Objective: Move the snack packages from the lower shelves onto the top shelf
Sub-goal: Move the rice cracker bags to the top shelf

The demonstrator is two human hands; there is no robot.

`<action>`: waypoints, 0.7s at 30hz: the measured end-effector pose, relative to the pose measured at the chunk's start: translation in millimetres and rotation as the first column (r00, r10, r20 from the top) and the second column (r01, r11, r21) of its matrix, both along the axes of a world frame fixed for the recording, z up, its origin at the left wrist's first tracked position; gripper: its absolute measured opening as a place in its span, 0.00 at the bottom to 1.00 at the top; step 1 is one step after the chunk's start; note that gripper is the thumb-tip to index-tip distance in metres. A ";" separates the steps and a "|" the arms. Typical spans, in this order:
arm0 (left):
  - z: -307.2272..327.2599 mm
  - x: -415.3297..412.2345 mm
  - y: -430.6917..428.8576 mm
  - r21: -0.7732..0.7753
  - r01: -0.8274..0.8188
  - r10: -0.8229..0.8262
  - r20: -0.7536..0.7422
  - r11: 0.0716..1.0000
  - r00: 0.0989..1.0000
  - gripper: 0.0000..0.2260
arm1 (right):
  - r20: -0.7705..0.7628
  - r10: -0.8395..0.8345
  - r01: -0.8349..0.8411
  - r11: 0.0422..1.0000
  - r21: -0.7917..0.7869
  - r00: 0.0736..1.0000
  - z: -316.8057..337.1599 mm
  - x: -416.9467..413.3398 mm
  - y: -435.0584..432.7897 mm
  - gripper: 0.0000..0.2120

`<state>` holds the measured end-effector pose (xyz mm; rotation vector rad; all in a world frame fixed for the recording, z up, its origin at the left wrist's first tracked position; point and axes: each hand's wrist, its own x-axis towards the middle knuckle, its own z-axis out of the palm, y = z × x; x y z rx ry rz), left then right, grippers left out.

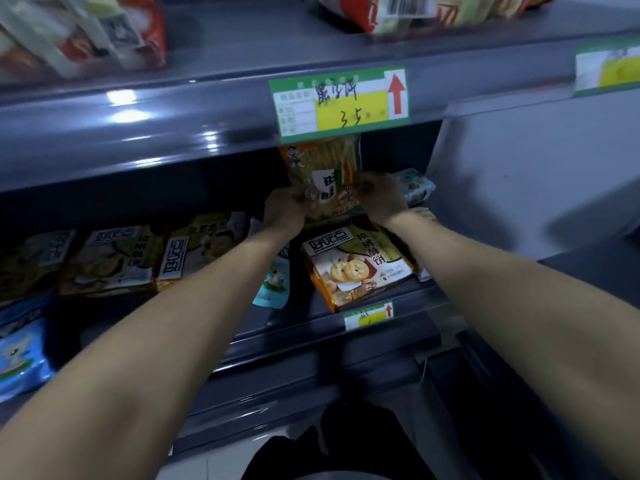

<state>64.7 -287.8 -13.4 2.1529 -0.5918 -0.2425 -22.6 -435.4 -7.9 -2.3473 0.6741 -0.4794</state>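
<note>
An orange-and-yellow snack bag (323,169) stands upright in the middle shelf opening, its top just under the top shelf's front edge (173,126). My left hand (285,206) grips its lower left side and my right hand (382,197) grips its lower right side. Below it an orange biscuit packet (356,263) lies flat on the middle shelf (346,303). Several more packets (117,258) lie in a row to the left. On the top shelf sit red-and-white snack bags at the left (79,32) and at the right (415,12).
A green-and-yellow price tag (337,102) with a red arrow hangs on the top shelf's edge, just above the held bag. A teal pouch (273,282) and a blue bag (20,348) lie lower left. A grey side panel (536,161) closes the right.
</note>
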 end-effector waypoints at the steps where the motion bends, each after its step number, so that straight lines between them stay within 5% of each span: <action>1: -3.9 1.3 -3.1 0.004 -0.004 0.004 -0.007 1.000 1.000 0.11 | -0.011 0.030 -0.030 1.000 0.002 0.999 -2.1 1.9 -4.5 0.12; 9: -28.2 7.1 -22.7 0.043 -0.080 0.083 -0.082 0.996 0.993 0.13 | -0.069 0.138 -0.129 0.984 0.119 0.988 -25.0 14.1 -28.5 0.13; 21: -49.6 1.0 -29.4 0.043 -0.149 0.154 -0.208 0.988 0.966 0.16 | -0.353 0.204 -0.193 0.979 0.067 0.913 -60.1 14.7 -41.8 0.15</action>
